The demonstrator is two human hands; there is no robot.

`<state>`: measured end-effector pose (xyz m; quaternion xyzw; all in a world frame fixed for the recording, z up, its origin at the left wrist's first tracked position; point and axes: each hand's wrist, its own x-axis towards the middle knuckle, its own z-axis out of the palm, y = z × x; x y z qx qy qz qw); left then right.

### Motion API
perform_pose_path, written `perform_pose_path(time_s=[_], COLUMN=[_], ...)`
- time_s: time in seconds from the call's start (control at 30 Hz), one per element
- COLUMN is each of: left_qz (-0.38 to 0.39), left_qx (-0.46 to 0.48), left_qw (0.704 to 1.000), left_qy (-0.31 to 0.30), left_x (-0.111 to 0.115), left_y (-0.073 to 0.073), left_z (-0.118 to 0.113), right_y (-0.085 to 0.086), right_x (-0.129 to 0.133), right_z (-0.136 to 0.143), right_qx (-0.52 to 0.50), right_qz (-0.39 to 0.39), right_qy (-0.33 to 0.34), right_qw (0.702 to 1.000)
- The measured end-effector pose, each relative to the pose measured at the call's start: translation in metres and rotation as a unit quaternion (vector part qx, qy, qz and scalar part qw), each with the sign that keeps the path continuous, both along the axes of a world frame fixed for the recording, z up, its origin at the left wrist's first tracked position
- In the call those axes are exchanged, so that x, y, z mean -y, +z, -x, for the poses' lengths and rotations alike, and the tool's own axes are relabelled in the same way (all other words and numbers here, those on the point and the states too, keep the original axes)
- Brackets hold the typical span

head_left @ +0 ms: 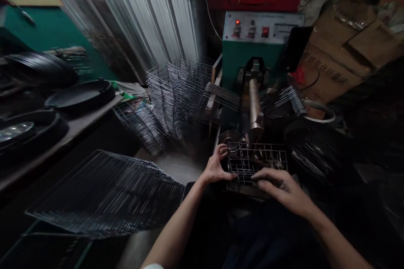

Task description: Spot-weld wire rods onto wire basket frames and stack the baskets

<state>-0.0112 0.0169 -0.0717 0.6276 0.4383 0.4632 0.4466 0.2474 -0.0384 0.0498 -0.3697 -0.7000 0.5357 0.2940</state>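
Note:
A small wire rack (257,162) of crossed metal rods lies in front of me, under the copper-coloured arm (255,109) of a green machine (271,50). Its left edge is held by my left hand (215,168), with the fingers at the far corner and the thumb at the near one. My right hand (285,189) is over the near right side, thumb and fingers drawn together at the front wires. Whatever is between those right fingertips is too small and dim to make out.
Stacked wire racks (176,96) stand left of the machine, and a pile of wire grids (110,195) lies nearer on the left. Black round pans (82,92) rest on a bench. To the right are bundled dark wires (312,155) and a cardboard box (350,50).

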Motion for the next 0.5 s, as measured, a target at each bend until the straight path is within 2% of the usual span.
perform_pose_path(time_s=[0.1,0.27,0.43,0.5], left_qz=[-0.037,-0.089,-0.094,-0.095], left_qx=[-0.034,-0.099,-0.148,-0.158], left_qw=[0.999,0.991,0.984,0.982], left_qy=[0.005,0.003,0.028,0.038], left_x=[0.005,0.003,-0.001,0.001], left_y=[0.004,0.009,0.011,0.012], left_z=[-0.015,-0.034,-0.050,-0.055], right_y=[-0.006,-0.030,-0.060,-0.069], right_x=[-0.008,-0.019,-0.020,-0.018], right_z=[0.009,0.013,0.005,0.000], right_qx=[0.092,0.171,0.298,0.319], right_qz=[-0.161,-0.331,-0.452,-0.477], right_qy=[-0.005,0.010,-0.009,-0.016], right_qw=[0.983,0.928,0.841,0.819])
